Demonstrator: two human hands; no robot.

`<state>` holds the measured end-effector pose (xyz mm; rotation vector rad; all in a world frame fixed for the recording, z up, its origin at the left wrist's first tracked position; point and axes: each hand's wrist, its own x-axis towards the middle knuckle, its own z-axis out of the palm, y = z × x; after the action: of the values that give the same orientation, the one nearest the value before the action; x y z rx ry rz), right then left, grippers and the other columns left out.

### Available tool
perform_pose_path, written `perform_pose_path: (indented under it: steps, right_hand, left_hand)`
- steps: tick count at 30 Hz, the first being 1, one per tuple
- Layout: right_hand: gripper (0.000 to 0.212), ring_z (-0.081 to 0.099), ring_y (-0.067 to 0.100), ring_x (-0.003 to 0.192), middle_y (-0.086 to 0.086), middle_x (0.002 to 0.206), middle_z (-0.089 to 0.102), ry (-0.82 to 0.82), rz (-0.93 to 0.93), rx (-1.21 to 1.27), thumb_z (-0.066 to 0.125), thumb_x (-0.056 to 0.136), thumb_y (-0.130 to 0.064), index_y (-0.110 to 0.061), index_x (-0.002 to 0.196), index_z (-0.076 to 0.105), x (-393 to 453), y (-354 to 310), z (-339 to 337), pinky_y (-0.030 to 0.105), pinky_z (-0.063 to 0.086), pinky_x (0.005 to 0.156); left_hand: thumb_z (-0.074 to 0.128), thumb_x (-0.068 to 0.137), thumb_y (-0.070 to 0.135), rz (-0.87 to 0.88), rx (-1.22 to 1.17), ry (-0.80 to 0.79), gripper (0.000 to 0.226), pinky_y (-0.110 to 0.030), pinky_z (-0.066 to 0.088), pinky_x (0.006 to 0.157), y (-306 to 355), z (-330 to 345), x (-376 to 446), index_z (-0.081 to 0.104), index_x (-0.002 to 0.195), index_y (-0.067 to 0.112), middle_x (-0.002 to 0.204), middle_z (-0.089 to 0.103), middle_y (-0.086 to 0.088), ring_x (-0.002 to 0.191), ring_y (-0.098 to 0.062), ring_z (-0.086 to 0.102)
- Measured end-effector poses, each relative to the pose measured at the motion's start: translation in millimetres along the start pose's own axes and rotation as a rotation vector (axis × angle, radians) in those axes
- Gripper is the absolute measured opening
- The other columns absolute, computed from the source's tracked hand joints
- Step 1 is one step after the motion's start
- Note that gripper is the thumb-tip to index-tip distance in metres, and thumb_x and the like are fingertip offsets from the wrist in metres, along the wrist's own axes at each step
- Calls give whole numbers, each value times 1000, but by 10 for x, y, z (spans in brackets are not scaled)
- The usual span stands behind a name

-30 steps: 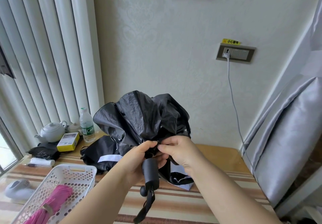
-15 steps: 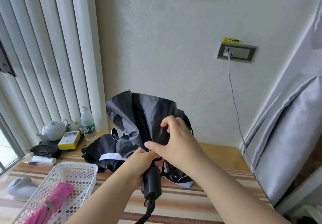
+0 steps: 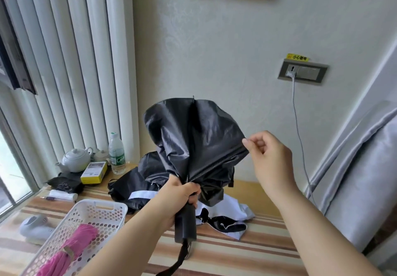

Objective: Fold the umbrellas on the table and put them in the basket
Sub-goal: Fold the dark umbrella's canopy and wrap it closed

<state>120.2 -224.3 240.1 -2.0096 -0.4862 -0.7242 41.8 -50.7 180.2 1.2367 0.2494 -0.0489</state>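
Note:
I hold a collapsed black umbrella (image 3: 193, 138) upright above the table. My left hand (image 3: 182, 192) grips it where the canopy meets the black handle (image 3: 185, 222). My right hand (image 3: 266, 153) pinches an edge of the canopy and holds that fold out to the right. A second black-and-white umbrella (image 3: 223, 215) lies loose on the striped table (image 3: 247, 254) behind. The white perforated basket (image 3: 101, 209) stands at the lower left with a folded pink umbrella (image 3: 71, 252) inside.
At the back left stand a white teapot (image 3: 75, 159), a water bottle (image 3: 116, 153), a yellow box (image 3: 94, 172) and a dark pouch (image 3: 64, 183). A white device (image 3: 34, 228) lies left of the basket. A cable (image 3: 300, 136) hangs from the wall socket. Grey fabric-covered furniture (image 3: 361, 179) borders the right.
My right hand left the umbrella's neck, moved up and right, and now pulls a canopy fold outward. The left hand keeps its grip; the canopy has spread and risen.

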Motion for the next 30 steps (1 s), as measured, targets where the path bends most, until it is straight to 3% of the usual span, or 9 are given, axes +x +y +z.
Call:
perform_pose_path:
  steps: [4, 10, 14, 17, 19, 22, 24, 27, 30]
  right_hand:
    - [10, 53, 7, 68, -14, 77, 56, 94, -107, 48, 64, 90, -17, -19, 87, 55, 53, -101, -134, 5, 38, 64]
    - [47, 48, 11, 81, -14, 96, 39, -426, 132, -163, 74, 75, -36, -29, 105, 38, -139, -118, 29, 13, 36, 65]
    - [43, 58, 16, 83, -6, 93, 58, -356, 213, -155, 71, 77, -47, -22, 101, 44, -150, -219, 264, 30, 48, 67]
    - [8, 57, 21, 68, -4, 73, 60, -229, 16, -246, 64, 86, -19, -15, 88, 57, 44, -267, 199, 32, 45, 59]
    - [14, 57, 17, 68, -3, 74, 61, -222, -213, -204, 61, 81, 3, -10, 85, 65, 215, -286, 60, 26, 45, 63]
    - [21, 54, 11, 73, 3, 83, 64, -202, -541, -271, 56, 78, 8, -5, 91, 66, 267, -251, 11, 13, 39, 69]
    - [22, 55, 7, 77, 2, 93, 65, -194, -322, -138, 57, 86, 3, -10, 103, 62, 165, -248, 51, 15, 45, 71]
    - [37, 53, 1, 78, -10, 94, 56, -434, 187, -91, 72, 83, -30, -22, 109, 47, 29, -246, 117, 12, 43, 60]
    - [34, 52, -1, 69, -12, 80, 58, -387, 227, -83, 76, 79, -34, -13, 97, 56, -13, -199, 211, 8, 41, 54]
  left_hand:
    - [50, 88, -7, -44, -36, 41, 20, -22, 38, 45, -35, -13, 4, 37, 94, 7, 62, 46, -5, 45, -11, 35]
    - [51, 90, -3, -100, -176, -8, 30, -21, 36, 46, -38, -11, -2, 52, 61, 3, 70, 37, -9, 43, -11, 34]
    - [52, 88, -7, -119, -190, -14, 21, -22, 37, 45, -47, 48, -43, 46, 72, 5, 68, 46, -12, 44, -12, 35]
    - [51, 89, -7, -142, -200, -18, 18, -21, 36, 44, -49, 38, -53, 45, 77, 5, 69, 48, -12, 43, -11, 35]
    - [49, 90, -8, -171, -251, -7, 16, -21, 37, 41, -21, -6, -37, 44, 82, 5, 67, 49, -12, 41, -11, 35]
    - [46, 91, -9, -185, -266, -12, 19, -20, 37, 39, 39, -32, -13, 46, 76, 3, 67, 50, -13, 40, -11, 35]
    - [46, 91, -9, -171, -249, 10, 21, -21, 37, 39, 54, -16, -2, 43, 76, 5, 67, 50, -14, 40, -11, 35]
    - [45, 90, -10, -161, -229, 22, 21, -21, 37, 41, 41, 0, 2, 43, 76, 5, 64, 50, -12, 39, -11, 35]
    - [48, 89, -10, -171, -204, 23, 18, -22, 38, 42, -4, -11, 25, 41, 86, 7, 66, 51, -13, 40, -12, 36]
